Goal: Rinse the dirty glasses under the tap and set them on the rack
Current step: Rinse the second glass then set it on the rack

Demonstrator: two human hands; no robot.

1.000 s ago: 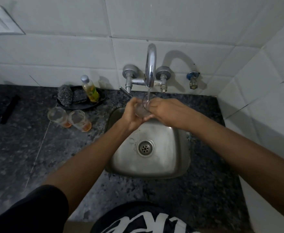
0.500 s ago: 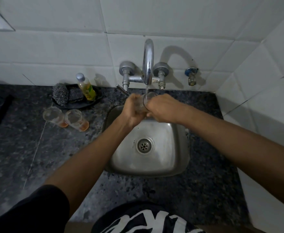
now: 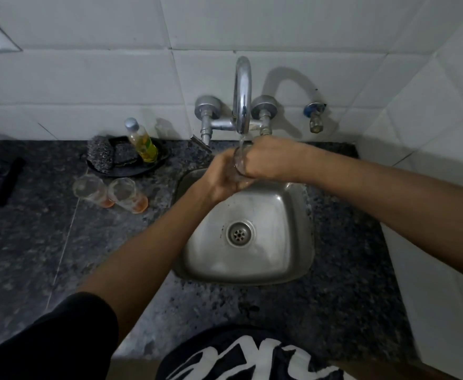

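Note:
A clear glass is held upright under the chrome tap, with water running into it. My left hand wraps the glass from the left and below. My right hand grips it from the right, over the back of the steel sink. Most of the glass is hidden by my fingers. Two more glasses with orange residue lie on the dark counter left of the sink. No rack is in view.
A black dish by the wall holds a steel scourer, a dark sponge and a small bottle of yellow liquid. A second small valve sticks out of the tiled wall. A white tiled side wall bounds the counter on the right.
Both hands have kept the glass under the running tap, raising it slightly toward the spout. The glasses on the counter have not moved.

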